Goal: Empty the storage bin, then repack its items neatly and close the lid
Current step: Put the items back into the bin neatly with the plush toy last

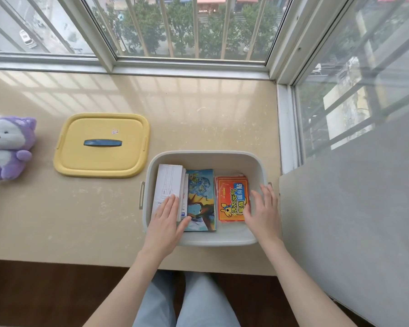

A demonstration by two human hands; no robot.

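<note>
The storage bin (206, 154) sits near the front edge of the ledge (198, 109), uncovered, holding a white box (168, 182), a blue booklet (202, 192) and a stack of orange packets (232, 194) side by side. The left hand (165, 220) lies flat and open on the white box, the right hand (262, 211) flat and open against the orange packets; neither grips anything. Risk assessed: a hard push could slide the bin off the ledge, and the loose packets may fan out and foul the yellow lid (99, 164), lying apart to its left.

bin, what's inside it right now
In the bin: a white box left, a blue book middle, orange packets right. The left hand rests on the box, the right hand touches the packets. Anything under them is hidden.
</note>
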